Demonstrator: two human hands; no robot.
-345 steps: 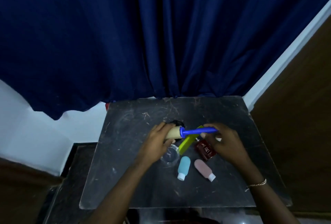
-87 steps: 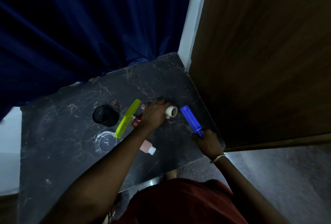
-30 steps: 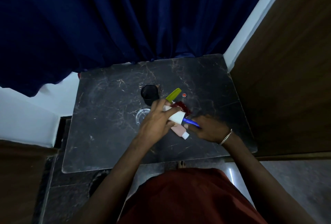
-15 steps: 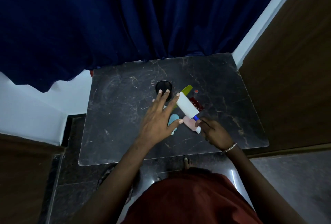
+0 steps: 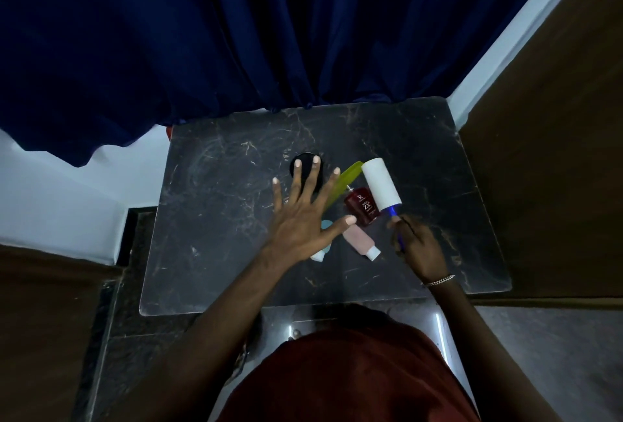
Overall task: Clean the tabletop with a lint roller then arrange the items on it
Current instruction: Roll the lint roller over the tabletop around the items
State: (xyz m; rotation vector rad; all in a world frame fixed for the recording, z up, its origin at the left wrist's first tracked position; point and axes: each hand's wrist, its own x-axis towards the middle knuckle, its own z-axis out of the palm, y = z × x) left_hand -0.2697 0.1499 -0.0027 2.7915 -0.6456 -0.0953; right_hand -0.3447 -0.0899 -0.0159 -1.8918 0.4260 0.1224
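My right hand grips the blue handle of the lint roller, whose white roll points away over the dark marble tabletop. My left hand is spread flat with fingers apart, hovering over the items and holding nothing. Under and beside it lie a black round lid, a yellow-green comb, a dark red bottle, a pink bottle and a light blue bottle, mostly hidden by the hand.
A dark blue curtain hangs behind the table's far edge. A brown wooden panel stands against the right side. A white wall and a dark floor lie to the left.
My left hand has let go of the roller and spread open over the items. My right hand has swung the roller's white roll outward to the right of the red bottle.
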